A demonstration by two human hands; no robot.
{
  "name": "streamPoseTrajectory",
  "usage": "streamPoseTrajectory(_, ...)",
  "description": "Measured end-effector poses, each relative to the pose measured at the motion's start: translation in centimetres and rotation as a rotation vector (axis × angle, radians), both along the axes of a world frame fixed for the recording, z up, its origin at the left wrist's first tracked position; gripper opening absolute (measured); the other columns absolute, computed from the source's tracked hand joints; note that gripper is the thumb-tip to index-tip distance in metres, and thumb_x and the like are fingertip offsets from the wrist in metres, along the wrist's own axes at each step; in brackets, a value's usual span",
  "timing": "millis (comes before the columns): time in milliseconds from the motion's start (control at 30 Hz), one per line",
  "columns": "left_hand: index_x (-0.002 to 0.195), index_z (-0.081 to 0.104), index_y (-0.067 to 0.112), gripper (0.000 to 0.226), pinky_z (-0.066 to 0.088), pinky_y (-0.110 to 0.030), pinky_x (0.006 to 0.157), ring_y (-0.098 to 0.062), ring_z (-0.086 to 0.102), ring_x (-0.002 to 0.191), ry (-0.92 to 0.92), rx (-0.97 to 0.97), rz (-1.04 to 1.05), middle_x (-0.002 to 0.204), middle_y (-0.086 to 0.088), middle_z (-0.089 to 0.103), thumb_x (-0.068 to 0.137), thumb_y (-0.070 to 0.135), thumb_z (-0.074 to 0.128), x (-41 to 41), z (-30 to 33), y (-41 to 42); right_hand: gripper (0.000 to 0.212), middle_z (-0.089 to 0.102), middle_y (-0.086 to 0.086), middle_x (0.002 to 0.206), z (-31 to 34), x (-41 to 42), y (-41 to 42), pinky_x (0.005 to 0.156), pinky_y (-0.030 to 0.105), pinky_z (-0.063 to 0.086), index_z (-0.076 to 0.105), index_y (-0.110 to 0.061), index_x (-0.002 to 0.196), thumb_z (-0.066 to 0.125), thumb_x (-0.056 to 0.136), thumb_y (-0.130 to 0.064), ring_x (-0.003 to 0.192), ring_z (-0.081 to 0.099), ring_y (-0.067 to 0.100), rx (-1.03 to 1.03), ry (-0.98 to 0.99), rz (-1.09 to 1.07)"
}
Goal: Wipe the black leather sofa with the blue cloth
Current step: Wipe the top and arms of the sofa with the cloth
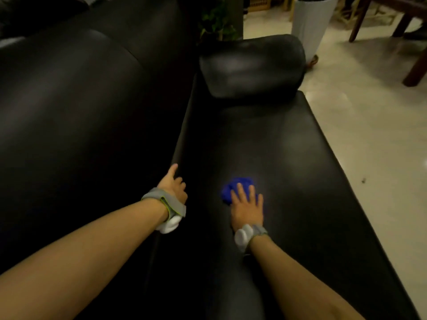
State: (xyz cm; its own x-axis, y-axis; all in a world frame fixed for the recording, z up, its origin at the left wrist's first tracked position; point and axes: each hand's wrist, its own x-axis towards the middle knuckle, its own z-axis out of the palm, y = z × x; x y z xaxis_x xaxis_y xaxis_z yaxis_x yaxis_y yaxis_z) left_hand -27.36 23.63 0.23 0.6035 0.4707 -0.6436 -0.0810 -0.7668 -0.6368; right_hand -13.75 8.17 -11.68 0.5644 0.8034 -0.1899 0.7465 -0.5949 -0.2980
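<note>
While the right hand (247, 205) presses flat on the blue cloth (235, 187), sofa (288, 158) seat beneath, left hand (173, 184) at nine o'clock, fingers loosely curled, grasping nothing.

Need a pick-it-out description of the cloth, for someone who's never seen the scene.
Start at the black leather sofa and its long flat seat. The blue cloth lies bunched there, pressed under the flat right hand. It is the only bright blue thing on the black surface.
</note>
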Motion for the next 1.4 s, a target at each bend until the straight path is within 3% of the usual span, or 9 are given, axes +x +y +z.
streamPoseTrajectory(233,0.151,0.034,0.029,0.051,-0.002,-0.062,0.116,-0.026,0.011,0.151,-0.115,-0.008,0.144,0.162,0.001,0.023,0.103,0.046,0.032,0.9,-1.4,0.9,0.052,0.009,-0.001,0.164,-1.6,-9.7,0.6,0.118,0.053,-0.005,0.044,-0.024,0.145,0.045,0.094,-0.035,0.150,-0.003,0.031,-0.082,-0.042,0.540)
streamPoseTrajectory(333,0.150,0.035,0.028,0.051,0.005,-0.064,0.116,-0.028,0.011,0.149,-0.102,-0.023,0.150,0.160,0.000,0.025,0.102,0.044,0.035,1.0,-1.9,0.7,0.058,0.031,-0.010,0.157,-0.7,-4.9,-3.3,0.117,0.049,0.023,0.052,-0.038,0.138,0.062,0.081,-0.041,0.147,0.025,0.024,0.052,-0.112,0.311)
streamPoseTrajectory(433,0.145,0.042,0.027,0.046,0.013,-0.069,0.111,-0.030,0.024,0.143,-0.155,0.009,0.159,0.149,0.000,0.042,0.100,0.041,0.038,1.4,-1.8,-0.5,0.059,0.003,-0.008,0.164,-0.6,3.5,-8.9,0.120,0.050,0.009,0.024,-0.038,0.152,0.044,0.096,-0.035,0.151,0.002,0.024,0.016,-0.069,-0.151)
streamPoseTrajectory(600,0.135,0.050,0.027,0.040,0.027,-0.060,0.107,-0.026,0.052,0.122,-0.433,-0.159,0.302,0.127,-0.001,0.061,0.098,0.025,0.039,3.2,0.3,-1.3,0.056,0.000,-0.002,0.164,-1.0,6.6,-13.5,0.119,0.057,0.007,0.021,-0.026,0.154,0.035,0.101,-0.036,0.150,-0.001,0.032,-0.018,0.053,-0.710)
streamPoseTrajectory(733,0.133,0.052,0.027,0.038,0.036,-0.044,0.100,-0.025,0.058,0.115,-0.554,-0.188,0.302,0.125,-0.002,0.063,0.098,0.023,0.039,3.0,0.9,-1.2,0.059,-0.004,-0.003,0.164,-1.9,0.0,-8.0,0.117,0.056,-0.002,0.017,-0.031,0.154,0.038,0.099,-0.034,0.150,-0.007,0.033,0.032,-0.024,-0.492)
streamPoseTrajectory(933,0.124,0.057,0.024,0.032,0.040,-0.037,0.082,-0.025,0.060,0.113,-0.612,-0.145,0.243,0.120,-0.002,0.065,0.096,0.025,0.043,1.4,0.3,-1.9,0.055,0.011,0.002,0.164,-3.2,-14.1,-1.3,0.116,0.059,-0.013,0.043,-0.023,0.145,0.047,0.091,-0.032,0.149,-0.008,0.037,-0.049,-0.013,0.312)
streamPoseTrajectory(1067,0.121,0.057,0.022,0.029,0.043,-0.036,0.076,-0.026,0.060,0.109,-0.689,-0.165,0.238,0.118,-0.003,0.063,0.096,0.026,0.042,1.5,-0.3,-2.9,0.055,0.015,0.000,0.163,-2.8,-14.0,-3.2,0.115,0.054,-0.011,0.043,-0.023,0.145,0.048,0.091,-0.034,0.150,0.000,0.034,-0.001,-0.030,0.349)
streamPoseTrajectory(1233,0.132,0.052,0.023,0.040,0.046,-0.040,0.084,-0.026,0.054,0.121,-0.792,-0.362,0.400,0.133,-0.002,0.055,0.094,0.030,0.042,1.8,-2.8,-4.7,0.059,0.002,-0.010,0.164,-1.3,-1.6,-12.4,0.120,0.048,0.007,0.023,-0.038,0.152,0.042,0.097,-0.038,0.151,0.000,0.024,0.019,-0.078,-0.084)
streamPoseTrajectory(1400,0.148,0.039,0.021,0.059,0.036,-0.047,0.112,-0.028,0.029,0.144,-0.846,-0.700,0.587,0.160,-0.002,0.026,0.092,0.030,0.055,2.7,-7.0,-8.8,0.054,0.002,-0.003,0.164,-1.5,8.8,-25.0,0.118,0.052,0.017,0.020,-0.032,0.154,0.033,0.102,-0.040,0.150,0.005,0.029,-0.055,0.050,-0.688)
